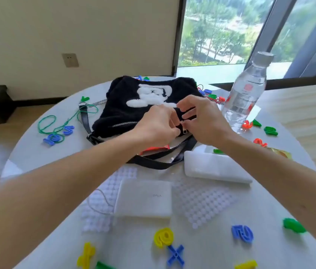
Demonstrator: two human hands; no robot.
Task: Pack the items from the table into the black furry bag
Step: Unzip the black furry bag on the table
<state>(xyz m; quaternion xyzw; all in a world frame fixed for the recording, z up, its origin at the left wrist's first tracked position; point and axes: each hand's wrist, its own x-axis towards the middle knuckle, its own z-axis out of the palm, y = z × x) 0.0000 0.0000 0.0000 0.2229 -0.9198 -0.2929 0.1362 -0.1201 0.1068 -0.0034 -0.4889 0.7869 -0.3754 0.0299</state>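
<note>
So here I've got the black furry bag with the white fluffy patch [145,105] lying flat in the middle of the round white counter [27,152], and both hands are on its near edge. My left hand [157,124] has its fingers [173,131] pressed together, pinching something small right at the bag's zipper end. The right hand [201,119] sits just beside it, fingers [187,108] curled in on the same spot; can't really tell what exactly they're pinching, it's too small. The bag's glossy black strap [153,162] loops toward me from the bag.

Nearer me than the bag: a flat white rectangular power bank [143,199] on a white dotted sheet [201,202], and a white slab-shaped pack [217,167] just right of the strap. The clear plastic water bottle [244,94] stands upright right of the bag. Coloured plastic numbers are scattered all around it, like a yellow one [164,237] near me and a blue pair [58,135] on a green cord left of the bag.
</note>
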